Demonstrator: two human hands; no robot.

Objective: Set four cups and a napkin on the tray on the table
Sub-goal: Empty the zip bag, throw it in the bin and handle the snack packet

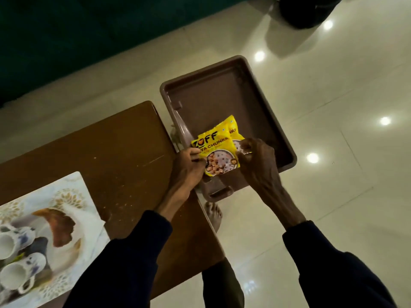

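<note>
- Hands: left hand (189, 161) and right hand (255, 156) each pinch yellow plastic snack packets (219, 144), perhaps two, over the brown plastic bin (224, 94).
- White patterned ceramic cups (15, 258) sit on the decorated tray (66, 196) atop the wooden table (124, 147).

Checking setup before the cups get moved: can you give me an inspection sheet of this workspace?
Surface: brown wooden table, scuffed.
Job's things: patterned tray on the table holding white cups; napkin not seen.
Clutter: brown tub beside the table; yellow snack packets over it.
Grippers: left hand and right hand both grip the packets.
Cables: nothing seen.
Surroundings: glossy tiled floor, bare foot.
</note>
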